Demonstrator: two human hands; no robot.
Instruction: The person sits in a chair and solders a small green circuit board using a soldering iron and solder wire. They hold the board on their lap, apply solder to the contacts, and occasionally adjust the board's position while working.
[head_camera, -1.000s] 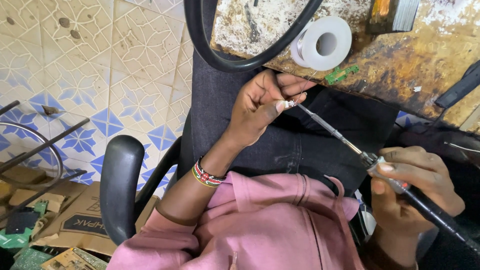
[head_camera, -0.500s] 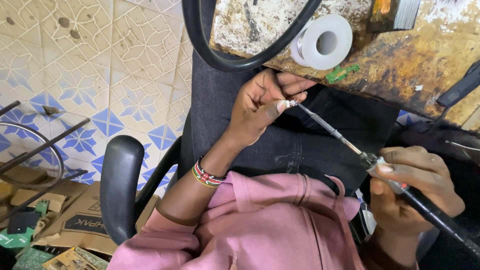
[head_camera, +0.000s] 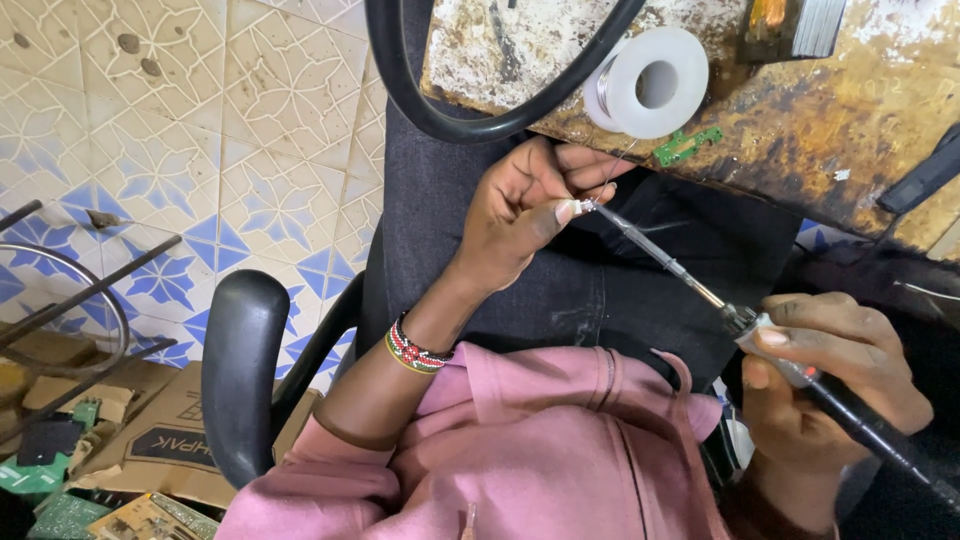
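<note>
Metal tip of the soldering iron sat right at a small silvery part pinched in the left hand, so by the look of it the step in hand was soldering that part held in the air over the lap. Left hand was closed narrow, thumb and forefinger tight on the part, other fingers curled behind; a thin solder wire seemed to run from there up to the white spool on the worn bench just above that hand. Right hand was wrapped shut around the iron's black handle, pen-style, low and well apart from the left hand. Judging from this, the next move called for steady hands and fingertips kept off the hot tip. Small green board lay on the bench edge, near the left hand.
</note>
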